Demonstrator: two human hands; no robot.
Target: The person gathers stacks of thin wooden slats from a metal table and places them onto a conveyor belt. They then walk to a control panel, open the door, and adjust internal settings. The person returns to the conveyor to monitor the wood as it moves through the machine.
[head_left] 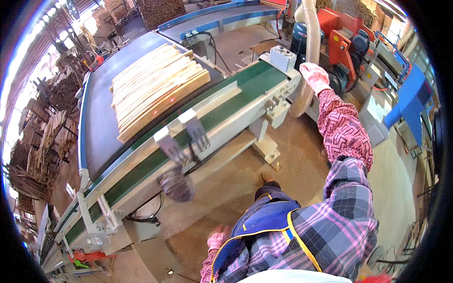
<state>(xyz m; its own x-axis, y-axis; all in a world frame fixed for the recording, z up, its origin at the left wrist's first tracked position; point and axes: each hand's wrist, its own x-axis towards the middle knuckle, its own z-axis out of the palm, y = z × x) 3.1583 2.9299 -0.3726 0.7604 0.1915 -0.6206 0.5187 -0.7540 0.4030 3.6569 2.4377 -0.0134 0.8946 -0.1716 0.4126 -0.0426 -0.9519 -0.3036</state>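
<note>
My right hand (315, 77), in a pink and white glove, reaches to the far right end of a narrow green conveyor belt (257, 85). Its fingers look curled, in front of a clear ribbed hose (311, 35) and close to a grey box (282, 57); what they hold, if anything, is hidden. Low by my blue apron (262, 218) hangs my left hand (218, 238), gloved alike, its fingers too blurred to read. Beyond the green belt, a wide dark belt (101, 106) carries a batch of pale wood strips (158, 87) laid side by side.
Orange machinery (339, 49) with motors stands beyond the hose. At the right is a blue machine part (410, 101). A dark rounded object (175, 185) sits against the conveyor's near side, with black cables (146, 218) below. Wood stacks (47, 141) line the far left.
</note>
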